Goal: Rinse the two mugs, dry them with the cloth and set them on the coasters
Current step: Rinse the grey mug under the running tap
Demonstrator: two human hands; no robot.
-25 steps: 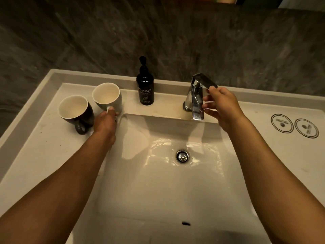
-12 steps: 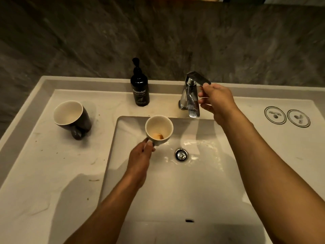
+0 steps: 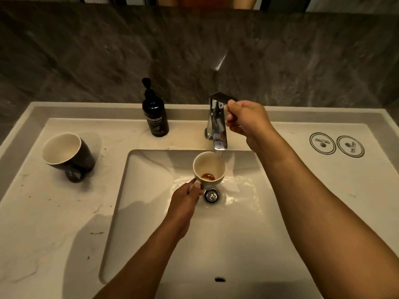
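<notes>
My left hand [image 3: 186, 201] grips the handle of the white mug [image 3: 209, 169] and holds it over the basin, just under the tap spout [image 3: 219, 134]. A brown stain sits in the mug's bottom, and a thin stream of water runs into it. My right hand [image 3: 246, 119] is closed on the tap's lever. The black mug [image 3: 67, 156] with a cream inside stands on the counter at the left. Two round coasters [image 3: 322, 143] [image 3: 350, 146] lie side by side on the counter at the right. No cloth is in view.
A black hand-wash pump bottle [image 3: 155, 117] stands behind the basin, left of the tap. The white sink [image 3: 151, 212] has a chrome drain [image 3: 211, 195] below the mug. A dark stone wall rises behind the counter.
My left hand lifted the white mug off the counter and carried it right, under the spout. Water now runs from the tap. My right hand stayed on the lever.
</notes>
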